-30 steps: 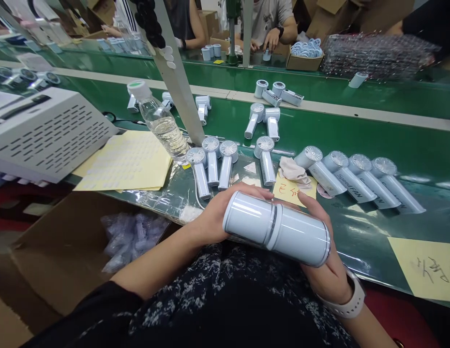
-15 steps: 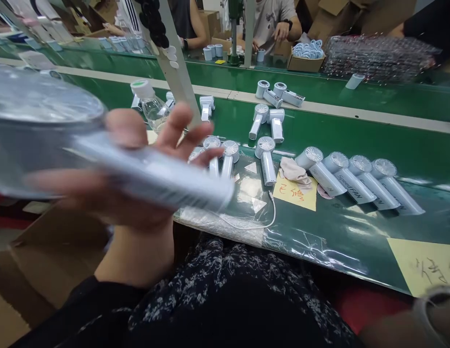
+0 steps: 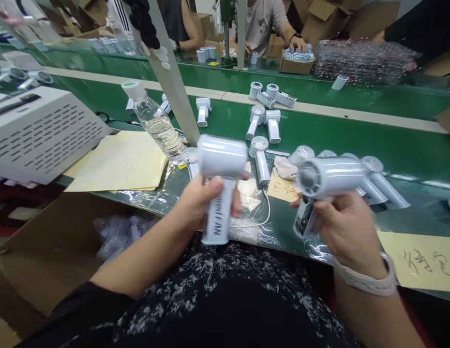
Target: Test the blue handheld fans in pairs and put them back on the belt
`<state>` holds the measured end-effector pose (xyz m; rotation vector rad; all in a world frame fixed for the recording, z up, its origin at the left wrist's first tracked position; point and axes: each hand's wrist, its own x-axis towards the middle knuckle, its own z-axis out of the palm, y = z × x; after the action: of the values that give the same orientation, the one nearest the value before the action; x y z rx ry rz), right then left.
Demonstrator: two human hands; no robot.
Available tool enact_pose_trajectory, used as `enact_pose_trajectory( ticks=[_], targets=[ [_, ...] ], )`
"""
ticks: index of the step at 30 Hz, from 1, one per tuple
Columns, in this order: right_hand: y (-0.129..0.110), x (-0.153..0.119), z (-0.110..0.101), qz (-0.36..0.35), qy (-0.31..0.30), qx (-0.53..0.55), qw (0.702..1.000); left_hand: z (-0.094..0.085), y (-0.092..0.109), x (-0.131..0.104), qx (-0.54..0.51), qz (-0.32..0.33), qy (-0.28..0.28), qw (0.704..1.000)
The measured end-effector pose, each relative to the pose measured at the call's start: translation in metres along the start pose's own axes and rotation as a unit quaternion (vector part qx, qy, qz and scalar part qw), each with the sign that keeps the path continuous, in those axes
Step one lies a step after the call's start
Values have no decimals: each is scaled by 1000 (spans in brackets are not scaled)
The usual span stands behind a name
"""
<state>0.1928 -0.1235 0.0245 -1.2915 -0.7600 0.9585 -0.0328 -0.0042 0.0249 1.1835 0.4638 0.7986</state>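
Observation:
My left hand is closed round the handle of a pale handheld fan, lettered "FAN" on the grip and held upright above the bench edge. In my right hand is a second handheld fan, its head pointing left and the lower end of its handle showing dark inner parts. Behind that fan stands a row of similar fans, partly hidden. Another fan lies on the bench between my hands, near a white cable.
At left are a vented white box, yellow paper sheets and a leaning water bottle beside a slanted post. More fans lie on the green belt. Co-workers sit across it. A yellow note lies at right.
My left hand has drawn its fan from close to the camera at left to the middle, now upright. My right hand has risen into view holding another fan. Across the belt, a co-worker's hand reaches the small carton.

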Motion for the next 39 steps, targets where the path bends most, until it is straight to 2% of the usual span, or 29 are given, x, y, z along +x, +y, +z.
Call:
enact_pose_trajectory(
  ticks=[2, 5, 7, 9, 12, 14, 17, 21, 26, 31, 39],
  targets=[
    [20, -5, 21, 7, -5, -21, 1000, 19, -13, -1, 22, 27, 34, 999],
    [44, -15, 48, -43, -104, 14, 994, 45, -31, -1, 62, 64, 66, 994],
    [54, -21, 55, -41, -162, 31, 985, 54, -39, 2, 126, 68, 72, 987],
    [59, -23, 52, -9, -152, 42, 987, 52, -40, 7, 185, 73, 41, 979],
    [59, -23, 42, 61, -108, 130, 984, 40, -34, 16, 210, 62, -84, 972],
    [55, -23, 36, 110, -132, 181, 968, 33, -26, 20, 238, 43, -132, 961],
    [49, -24, 35, 150, -173, 190, 955, 33, -16, 20, 277, 26, -125, 952],
    [50, -26, 35, 159, -180, 180, 954, 40, -8, 15, 280, 8, -106, 954],
    [56, -27, 32, 160, -223, 181, 944, 40, -4, 13, 288, 1, -102, 952],
    [57, -27, 33, 126, -184, 138, 965, 35, -5, 13, 296, 6, -111, 949],
    [63, -31, 33, 133, -175, 136, 966, 32, -21, 12, 229, -34, -99, 968]
  ],
)
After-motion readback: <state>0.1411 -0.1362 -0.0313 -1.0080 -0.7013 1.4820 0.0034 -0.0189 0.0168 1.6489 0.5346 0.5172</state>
